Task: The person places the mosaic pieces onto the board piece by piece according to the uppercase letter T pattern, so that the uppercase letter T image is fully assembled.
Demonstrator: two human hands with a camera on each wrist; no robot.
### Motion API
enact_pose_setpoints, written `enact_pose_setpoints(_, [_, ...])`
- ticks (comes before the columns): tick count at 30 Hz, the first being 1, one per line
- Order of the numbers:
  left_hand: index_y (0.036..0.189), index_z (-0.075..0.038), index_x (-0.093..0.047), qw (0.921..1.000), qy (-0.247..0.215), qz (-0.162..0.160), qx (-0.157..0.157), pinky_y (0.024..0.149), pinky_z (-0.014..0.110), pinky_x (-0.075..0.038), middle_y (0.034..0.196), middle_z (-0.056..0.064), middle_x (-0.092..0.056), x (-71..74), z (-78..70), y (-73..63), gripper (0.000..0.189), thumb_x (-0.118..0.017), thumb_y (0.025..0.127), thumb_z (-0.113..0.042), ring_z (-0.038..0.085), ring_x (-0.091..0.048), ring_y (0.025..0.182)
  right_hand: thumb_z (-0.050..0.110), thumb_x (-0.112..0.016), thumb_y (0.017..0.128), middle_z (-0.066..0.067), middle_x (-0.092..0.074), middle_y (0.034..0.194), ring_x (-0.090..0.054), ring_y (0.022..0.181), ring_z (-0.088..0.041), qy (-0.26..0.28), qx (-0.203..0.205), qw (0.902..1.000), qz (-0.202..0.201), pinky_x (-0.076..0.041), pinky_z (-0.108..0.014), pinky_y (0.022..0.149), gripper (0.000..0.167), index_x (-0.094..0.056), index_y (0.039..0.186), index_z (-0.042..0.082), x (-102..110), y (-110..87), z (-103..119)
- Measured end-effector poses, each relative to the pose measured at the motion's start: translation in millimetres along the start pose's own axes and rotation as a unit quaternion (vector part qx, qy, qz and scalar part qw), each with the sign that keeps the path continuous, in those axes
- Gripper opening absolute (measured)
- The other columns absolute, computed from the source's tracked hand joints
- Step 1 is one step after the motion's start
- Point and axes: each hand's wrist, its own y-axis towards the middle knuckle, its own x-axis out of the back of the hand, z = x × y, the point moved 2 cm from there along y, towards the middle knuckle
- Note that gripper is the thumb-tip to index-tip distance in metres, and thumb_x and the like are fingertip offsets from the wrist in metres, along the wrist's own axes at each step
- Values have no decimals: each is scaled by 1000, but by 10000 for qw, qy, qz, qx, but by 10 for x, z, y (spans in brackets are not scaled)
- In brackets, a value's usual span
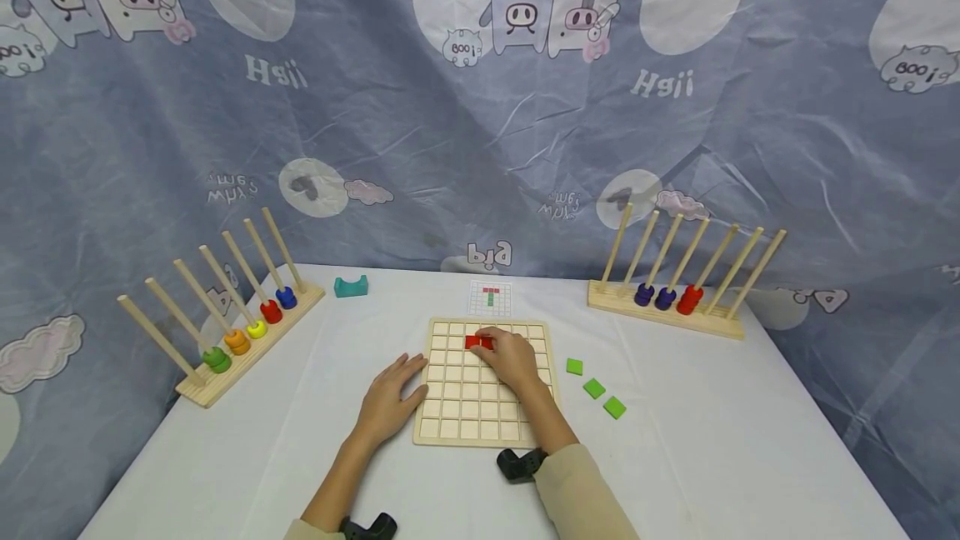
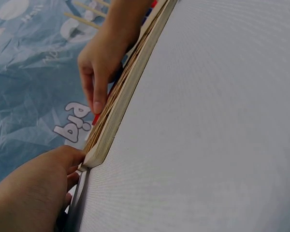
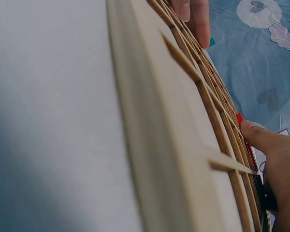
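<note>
A wooden grid board (image 1: 450, 423) lies on the white table, divided into square cells by raised strips. Two red square tiles (image 1: 471, 342) sit side by side near its upper edge. My right hand (image 1: 513, 361) reaches over the board and pinches the right one of these between thumb and fingers; the fingers partly cover it. In the right wrist view the thumb (image 3: 253, 133) touches red at the grid. My left hand (image 1: 390, 402) rests at the board's left edge, fingers extended and touching the rim. Right of the board lie three green square tiles (image 1: 594, 388).
Behind the board lies a pattern card (image 1: 491, 298) with a red and green T shape. Peg racks with coloured rings stand at left (image 1: 247, 357) and right (image 1: 667, 311). A teal notched block (image 1: 351, 287) sits at the back left. A patterned cloth (image 1: 480, 148) hangs behind.
</note>
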Motion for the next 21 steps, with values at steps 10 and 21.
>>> enact_pose_setpoints(10, [129, -14, -55, 10000, -22, -39, -40, 104, 52, -27, 135, 1, -50, 5, -12, -5, 45, -63, 87, -28, 26, -35, 131, 40, -70, 79, 7, -37, 47, -28, 44, -10, -3, -6, 10000, -79, -24, -24, 39, 35, -69, 106, 17, -2, 9, -1])
enact_pose_setpoints(21, [130, -15, -55, 10000, 17, 1, 19, 105, 51, -27, 136, -1, -49, -3, -2, 0, 45, -62, 88, -29, 24, -34, 132, 37, -70, 80, 8, -33, 46, -26, 45, -9, 149, 51, 9999, -59, -23, -24, 40, 35, -69, 108, 16, 19, -9, -13])
